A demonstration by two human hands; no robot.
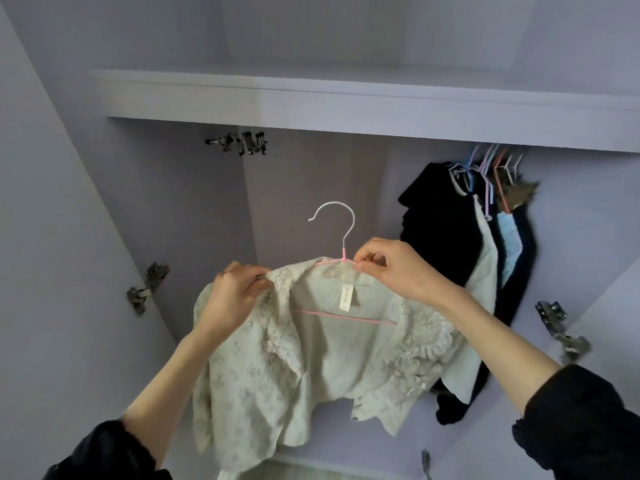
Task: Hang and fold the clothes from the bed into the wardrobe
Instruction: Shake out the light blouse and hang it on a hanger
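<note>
While a few clothes (460, 244) already hang inside, my left hand (232, 296) and right hand (394, 268) pinch the lace blouse (311, 368) on its pink hanger (341, 259), not yet hooked up.

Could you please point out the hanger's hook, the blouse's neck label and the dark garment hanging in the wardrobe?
hanger hook (350, 211), head view, on the curved top.
neck label (347, 298), head view, on its centre.
dark garment (440, 230), head view, on its shoulder.

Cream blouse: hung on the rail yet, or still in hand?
In hand. The cream blouse sits on the pink hanger, whose hook is free in the air; both hands hold it.
</note>
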